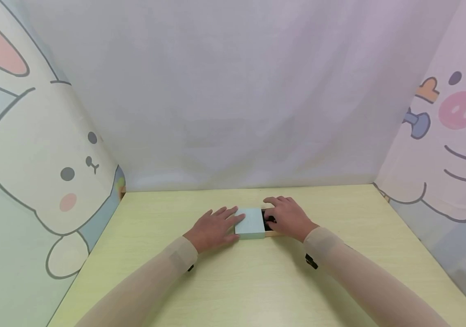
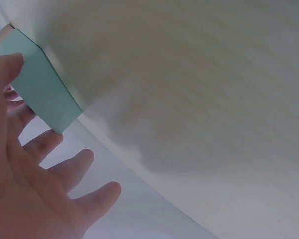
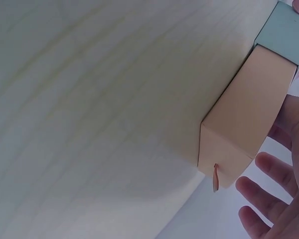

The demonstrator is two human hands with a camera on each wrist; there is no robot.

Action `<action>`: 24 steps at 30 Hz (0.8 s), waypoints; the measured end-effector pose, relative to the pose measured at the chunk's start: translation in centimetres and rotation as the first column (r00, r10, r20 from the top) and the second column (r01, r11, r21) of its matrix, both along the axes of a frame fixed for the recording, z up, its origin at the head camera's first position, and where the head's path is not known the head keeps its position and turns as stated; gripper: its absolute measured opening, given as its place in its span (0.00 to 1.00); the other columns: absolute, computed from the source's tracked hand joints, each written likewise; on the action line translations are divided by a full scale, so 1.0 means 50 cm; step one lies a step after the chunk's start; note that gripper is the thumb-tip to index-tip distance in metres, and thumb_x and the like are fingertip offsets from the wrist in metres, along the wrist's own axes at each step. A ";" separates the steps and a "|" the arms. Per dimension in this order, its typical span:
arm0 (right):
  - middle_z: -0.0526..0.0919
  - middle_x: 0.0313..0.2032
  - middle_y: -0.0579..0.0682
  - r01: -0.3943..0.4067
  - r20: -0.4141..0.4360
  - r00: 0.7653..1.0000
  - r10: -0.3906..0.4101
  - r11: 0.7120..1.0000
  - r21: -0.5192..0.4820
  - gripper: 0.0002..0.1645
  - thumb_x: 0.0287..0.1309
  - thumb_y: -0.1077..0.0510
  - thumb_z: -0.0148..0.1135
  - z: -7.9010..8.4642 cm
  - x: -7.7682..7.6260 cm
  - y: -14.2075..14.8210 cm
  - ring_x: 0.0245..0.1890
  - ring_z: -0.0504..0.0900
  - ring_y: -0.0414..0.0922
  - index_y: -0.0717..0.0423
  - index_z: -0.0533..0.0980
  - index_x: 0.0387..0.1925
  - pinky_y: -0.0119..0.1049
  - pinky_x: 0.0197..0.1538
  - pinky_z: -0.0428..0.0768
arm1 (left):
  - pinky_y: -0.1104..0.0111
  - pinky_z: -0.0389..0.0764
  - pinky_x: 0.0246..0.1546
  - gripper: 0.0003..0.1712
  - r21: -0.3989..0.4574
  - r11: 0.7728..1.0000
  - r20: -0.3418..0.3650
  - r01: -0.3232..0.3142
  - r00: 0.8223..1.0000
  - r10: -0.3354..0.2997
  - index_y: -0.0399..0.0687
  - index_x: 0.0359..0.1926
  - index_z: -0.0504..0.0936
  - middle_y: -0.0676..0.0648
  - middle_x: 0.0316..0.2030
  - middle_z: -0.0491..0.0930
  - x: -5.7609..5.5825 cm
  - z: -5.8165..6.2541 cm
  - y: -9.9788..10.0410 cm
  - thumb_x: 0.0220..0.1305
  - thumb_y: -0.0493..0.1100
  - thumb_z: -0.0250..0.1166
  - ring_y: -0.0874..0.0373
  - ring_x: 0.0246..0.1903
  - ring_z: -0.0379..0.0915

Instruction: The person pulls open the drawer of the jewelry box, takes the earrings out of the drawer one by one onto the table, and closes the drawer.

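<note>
A drawer-style box lies on the table, with a pale mint sleeve (image 1: 250,221) and a peach inner tray (image 3: 246,107) drawn partway out to the right. A small ribbon pull (image 3: 216,178) hangs from the tray's end. My left hand (image 1: 216,227) rests on the sleeve's left side, fingers spread, one finger over the top and the thumb at its near face. Over the exposed tray, my right hand (image 1: 288,218) reaches thumb and index finger into the dark interior. I cannot tell whether those fingertips pinch anything inside.
The box stands on a light wood-grain table (image 1: 249,281). A pale curtain (image 1: 233,100) hangs behind the table's back edge. Printed cloth panels with a cartoon rabbit (image 1: 45,159) and other animals stand along the left and right sides.
</note>
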State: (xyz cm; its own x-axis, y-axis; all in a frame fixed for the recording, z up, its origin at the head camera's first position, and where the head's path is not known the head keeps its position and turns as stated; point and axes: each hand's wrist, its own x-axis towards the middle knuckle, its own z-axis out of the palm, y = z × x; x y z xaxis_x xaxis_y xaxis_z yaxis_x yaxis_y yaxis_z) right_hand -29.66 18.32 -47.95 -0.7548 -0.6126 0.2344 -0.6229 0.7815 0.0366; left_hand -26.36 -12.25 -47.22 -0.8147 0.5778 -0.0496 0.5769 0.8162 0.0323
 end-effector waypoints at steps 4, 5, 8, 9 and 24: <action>0.89 0.73 0.54 -0.002 -0.018 1.000 0.003 1.000 0.013 0.04 0.72 0.53 0.84 0.000 0.001 0.001 0.68 0.90 0.58 0.40 0.97 0.46 0.62 0.71 0.90 | 0.35 0.77 0.86 0.40 -0.002 1.000 0.002 -0.001 1.000 0.001 0.68 0.94 0.68 0.50 0.94 0.66 0.000 0.000 0.001 0.90 0.68 0.61 0.39 0.89 0.71; 0.89 0.73 0.54 -0.002 -0.020 1.000 0.002 1.000 0.014 0.05 0.72 0.53 0.84 0.000 0.002 0.001 0.68 0.91 0.58 0.40 0.97 0.46 0.62 0.71 0.90 | 0.35 0.77 0.86 0.40 -0.005 1.000 0.003 -0.001 1.000 0.001 0.68 0.94 0.68 0.49 0.94 0.66 0.000 0.000 0.001 0.90 0.68 0.61 0.39 0.89 0.71; 0.90 0.73 0.54 -0.004 -0.028 1.000 0.004 1.000 0.011 0.05 0.72 0.53 0.84 0.000 0.003 0.003 0.68 0.91 0.58 0.40 0.97 0.46 0.62 0.72 0.90 | 0.35 0.77 0.86 0.40 -0.011 1.000 0.000 0.001 1.000 -0.001 0.68 0.94 0.67 0.49 0.94 0.66 0.001 0.001 0.002 0.90 0.68 0.61 0.39 0.89 0.71; 0.90 0.73 0.54 -0.003 -0.029 1.000 0.004 1.000 0.009 0.05 0.72 0.53 0.84 0.000 0.003 0.004 0.68 0.91 0.58 0.40 0.97 0.46 0.62 0.72 0.89 | 0.35 0.77 0.86 0.40 -0.013 1.000 -0.002 0.001 1.000 -0.001 0.68 0.94 0.67 0.50 0.94 0.66 0.002 0.001 0.002 0.90 0.68 0.61 0.40 0.89 0.71; 0.91 0.72 0.54 -0.026 -0.069 0.997 0.025 1.000 -0.014 0.04 0.71 0.55 0.84 -0.004 -0.001 0.012 0.66 0.92 0.57 0.42 0.97 0.44 0.61 0.71 0.90 | 0.36 0.77 0.86 0.40 -0.012 1.000 0.006 -0.009 1.000 0.009 0.69 0.94 0.67 0.50 0.94 0.66 0.000 -0.002 0.003 0.90 0.69 0.61 0.39 0.90 0.71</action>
State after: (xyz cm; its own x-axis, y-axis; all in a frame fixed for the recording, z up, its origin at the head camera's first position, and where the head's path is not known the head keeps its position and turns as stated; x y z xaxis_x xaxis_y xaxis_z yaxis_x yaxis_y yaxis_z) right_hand -29.69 18.92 -48.14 -0.7208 -0.6276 0.2944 -0.6390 0.7661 0.0687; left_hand -26.36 -12.07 -47.32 -0.8196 0.5697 -0.0618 0.5693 0.8218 0.0256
